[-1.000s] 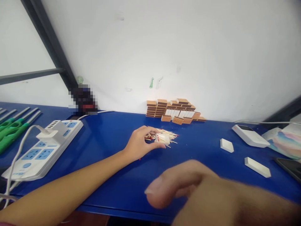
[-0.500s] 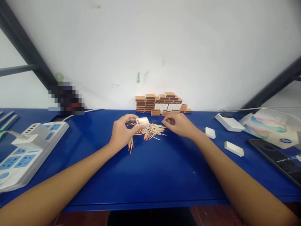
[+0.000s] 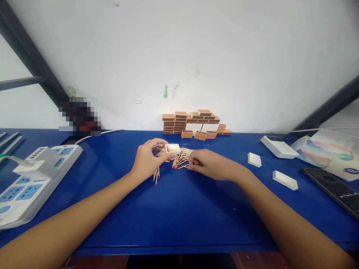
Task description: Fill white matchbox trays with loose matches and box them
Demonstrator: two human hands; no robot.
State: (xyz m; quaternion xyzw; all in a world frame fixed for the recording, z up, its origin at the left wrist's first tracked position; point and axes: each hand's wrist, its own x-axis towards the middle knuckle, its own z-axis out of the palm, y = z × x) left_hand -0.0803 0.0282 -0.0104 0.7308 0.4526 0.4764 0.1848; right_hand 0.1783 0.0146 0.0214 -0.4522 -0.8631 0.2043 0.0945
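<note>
Between the thumb and fingers of my left hand [image 3: 150, 157] is a small white tray [image 3: 172, 148] with some red-tipped matches lying in it. Under and beside the tray, a loose pile of matches [image 3: 181, 158] spreads over the blue table [image 3: 179, 213]. A few more matches [image 3: 156, 176] lie below my left hand. My right hand [image 3: 206, 163] is at the right edge of the pile, its fingers curled and pinched together near the match ends. What its fingertips hold, if anything, is too small to make out.
Stacked brown matchboxes [image 3: 179, 123] stand against the wall. On the right lie two white blocks [image 3: 254, 159], [image 3: 284, 180] as well as a white device [image 3: 279, 146], a plastic packet [image 3: 316, 147] and a dark phone [image 3: 331, 190]. A power strip [image 3: 47, 179] lies at left.
My right hand has come down and left, from near the matchboxes to the pile's right edge. The tray in my left hand has shifted slightly right and down.
</note>
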